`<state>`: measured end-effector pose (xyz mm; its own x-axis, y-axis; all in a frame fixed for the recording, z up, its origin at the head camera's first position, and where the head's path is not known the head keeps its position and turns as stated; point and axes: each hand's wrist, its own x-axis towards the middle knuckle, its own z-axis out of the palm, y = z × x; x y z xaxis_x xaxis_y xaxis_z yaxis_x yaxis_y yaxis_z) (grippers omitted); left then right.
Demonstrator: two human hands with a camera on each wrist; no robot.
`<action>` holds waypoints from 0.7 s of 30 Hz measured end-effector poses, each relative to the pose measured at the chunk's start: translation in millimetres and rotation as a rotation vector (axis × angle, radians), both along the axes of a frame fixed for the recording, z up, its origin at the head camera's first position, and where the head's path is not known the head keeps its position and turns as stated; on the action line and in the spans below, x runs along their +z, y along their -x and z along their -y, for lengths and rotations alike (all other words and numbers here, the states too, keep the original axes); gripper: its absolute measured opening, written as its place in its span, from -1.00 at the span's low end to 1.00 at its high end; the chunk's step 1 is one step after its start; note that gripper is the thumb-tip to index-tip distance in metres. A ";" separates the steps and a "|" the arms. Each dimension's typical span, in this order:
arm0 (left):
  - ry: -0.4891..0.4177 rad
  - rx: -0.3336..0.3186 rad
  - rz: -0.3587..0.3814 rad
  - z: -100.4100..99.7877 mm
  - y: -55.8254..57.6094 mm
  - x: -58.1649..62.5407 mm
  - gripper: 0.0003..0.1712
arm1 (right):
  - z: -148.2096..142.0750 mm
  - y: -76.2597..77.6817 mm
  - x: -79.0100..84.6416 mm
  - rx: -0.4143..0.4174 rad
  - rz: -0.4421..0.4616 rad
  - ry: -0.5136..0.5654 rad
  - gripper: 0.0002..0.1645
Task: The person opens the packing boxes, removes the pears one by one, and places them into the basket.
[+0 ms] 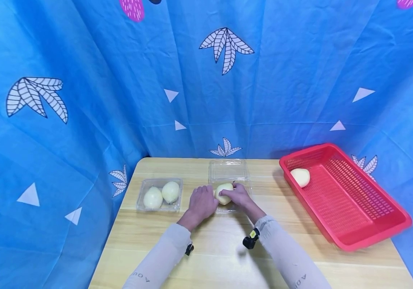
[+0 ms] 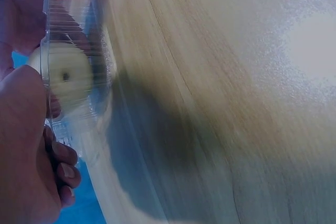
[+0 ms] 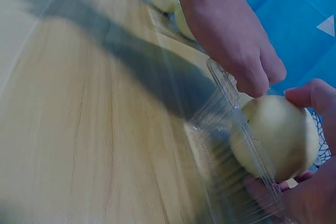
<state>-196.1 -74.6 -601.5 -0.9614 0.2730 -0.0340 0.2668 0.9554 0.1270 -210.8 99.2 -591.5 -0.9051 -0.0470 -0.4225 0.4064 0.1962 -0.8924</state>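
A pale yellow pear (image 1: 224,194) sits in my right hand (image 1: 240,195), fingers and thumb spread round it. The pear is partly inside an open clear plastic box (image 1: 224,209), whose lid (image 1: 228,168) lies folded back toward the curtain. In the right wrist view, the pear (image 3: 275,137) overlaps the box's near rim. My left hand (image 1: 203,202) grips the left side of this box; the left wrist view shows its fingers (image 2: 66,171) curled at the edge. Some of the box is hidden behind both hands.
Left of my hands, a second clear box (image 1: 159,182) holds two pears (image 1: 153,198). A red plastic basket (image 1: 351,200) stands at the right with one pear (image 1: 300,177) in its far left corner. Blue curtain (image 1: 206,100) hangs behind the wooden table (image 1: 213,257).
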 end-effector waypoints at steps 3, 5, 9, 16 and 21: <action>0.004 0.004 0.008 -0.8 0.2 -0.5 -0.69 | -0.8 -0.9 0.3 -0.013 -0.007 0.021 -0.03; 0.007 0.006 0.009 -1.3 0.6 -0.5 -0.68 | -1.8 -1.6 1.4 -0.019 -0.023 0.027 -0.05; -0.007 0.013 0.008 -2.3 0.9 -0.4 -0.67 | -3.1 -2.7 4.1 -0.030 -0.034 0.054 -0.02; -0.026 0.018 0.024 -2.5 1.0 -1.2 -0.68 | -7.9 -3.8 8.9 -0.024 -0.048 -0.001 0.01; -0.012 0.016 0.034 -1.2 1.7 1.9 -0.69 | -11.7 -5.3 18.1 -0.001 -0.079 -0.036 -0.06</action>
<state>-197.7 -73.4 -599.6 -0.9641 0.2578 -0.0636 0.2464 0.9579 0.1474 -205.5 110.9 -573.4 -0.9359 -0.0317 -0.3510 0.3350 0.2287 -0.9140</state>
